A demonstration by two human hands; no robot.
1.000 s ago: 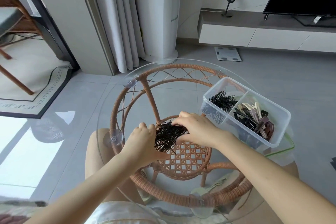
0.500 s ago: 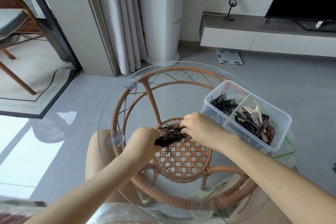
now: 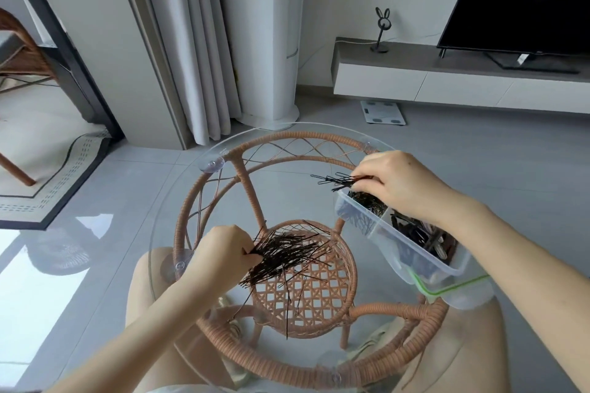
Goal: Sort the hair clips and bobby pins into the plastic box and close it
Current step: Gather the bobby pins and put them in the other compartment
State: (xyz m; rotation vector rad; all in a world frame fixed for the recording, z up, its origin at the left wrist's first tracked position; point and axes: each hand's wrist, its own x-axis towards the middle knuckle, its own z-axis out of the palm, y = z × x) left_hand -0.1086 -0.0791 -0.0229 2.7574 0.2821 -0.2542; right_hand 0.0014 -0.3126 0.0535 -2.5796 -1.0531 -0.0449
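Note:
A clear plastic box [image 3: 415, 252] with two compartments sits at the right of the round glass table [image 3: 178, 188]. Its far compartment holds black bobby pins [image 3: 367, 202], its near one dark and pale hair clips [image 3: 424, 238]. My right hand [image 3: 399, 185] hovers over the far compartment, pinching a small bunch of bobby pins [image 3: 335, 180] that sticks out to the left past the box rim. My left hand [image 3: 220, 257] grips one end of a large fanned bundle of black bobby pins [image 3: 287, 257] lying on the glass. A few loose pins [image 3: 287, 303] lie just below the bundle.
A clear lid with a green seal [image 3: 453, 289] lies under the box's near end, over the table edge. The rattan frame [image 3: 287, 367] and woven lower shelf show through the glass. My knees are below the table. A TV cabinet [image 3: 447, 80] and a curtain [image 3: 198, 41] stand beyond.
My right hand has lifted away from the pile with a small bunch of pins and moved right and away, over the box. My left hand stays on the bundle.

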